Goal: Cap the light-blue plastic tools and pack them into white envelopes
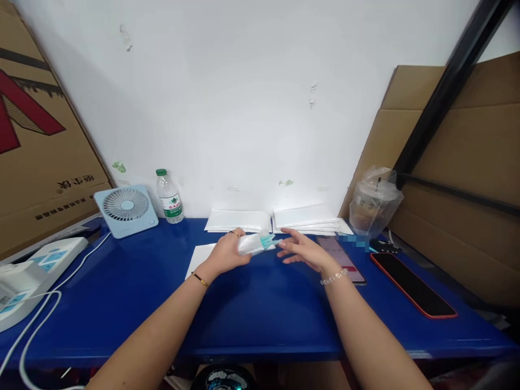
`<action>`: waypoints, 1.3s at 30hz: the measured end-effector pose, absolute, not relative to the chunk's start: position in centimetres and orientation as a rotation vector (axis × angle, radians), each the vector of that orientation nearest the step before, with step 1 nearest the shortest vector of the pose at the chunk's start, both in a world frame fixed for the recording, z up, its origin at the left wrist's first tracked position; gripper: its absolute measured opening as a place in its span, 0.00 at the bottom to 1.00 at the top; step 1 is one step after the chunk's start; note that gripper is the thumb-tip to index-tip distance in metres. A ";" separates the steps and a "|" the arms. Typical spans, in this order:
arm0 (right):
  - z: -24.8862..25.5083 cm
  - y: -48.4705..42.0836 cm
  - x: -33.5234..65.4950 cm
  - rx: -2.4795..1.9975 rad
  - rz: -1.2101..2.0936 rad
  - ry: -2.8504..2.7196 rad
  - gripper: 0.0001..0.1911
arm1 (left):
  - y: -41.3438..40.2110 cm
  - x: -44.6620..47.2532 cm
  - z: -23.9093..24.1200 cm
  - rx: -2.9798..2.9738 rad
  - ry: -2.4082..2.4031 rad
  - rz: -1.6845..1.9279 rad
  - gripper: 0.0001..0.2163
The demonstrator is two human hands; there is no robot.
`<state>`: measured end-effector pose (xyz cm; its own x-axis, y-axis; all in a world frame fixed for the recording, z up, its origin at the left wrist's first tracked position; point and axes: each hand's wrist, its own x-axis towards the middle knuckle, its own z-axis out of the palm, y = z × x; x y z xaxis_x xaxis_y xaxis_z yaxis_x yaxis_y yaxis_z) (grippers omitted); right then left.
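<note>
My left hand (pixel 226 252) is closed around a small whitish, see-through plastic pouch (pixel 250 245), held above the desk. Several thin teal-tipped sticks (pixel 268 241) poke out of the pouch's right end; their exact kind is too small to tell. My right hand (pixel 304 251) is just to the right of those tips, fingers apart, with the fingertips very close to them. A white sheet (pixel 197 258) lies on the desk, partly hidden by my left hand.
White packets (pixel 238 219) and another stack of them (pixel 306 216) lie along the wall on the blue desk (pixel 268 319). A fan (pixel 127 208), water bottle (pixel 169 197) and power strip (pixel 57 260) stand left. Two phones (pixel 412 284) (pixel 345 260) and a bagged drink cup (pixel 371 206) are right.
</note>
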<state>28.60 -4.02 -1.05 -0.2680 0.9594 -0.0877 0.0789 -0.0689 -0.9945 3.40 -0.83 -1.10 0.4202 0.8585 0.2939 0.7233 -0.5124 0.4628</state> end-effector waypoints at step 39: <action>14.0 -5.5 22.0 -1.008 0.467 -1.897 0.12 | -2.2 3.1 0.6 1.259 0.515 1.030 0.20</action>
<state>22.04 -5.52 13.99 -0.2537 0.8000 0.5437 0.4561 0.5946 -0.6621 3.08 -2.20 0.59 0.4835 0.8506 0.2066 -0.3454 -0.0315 0.9379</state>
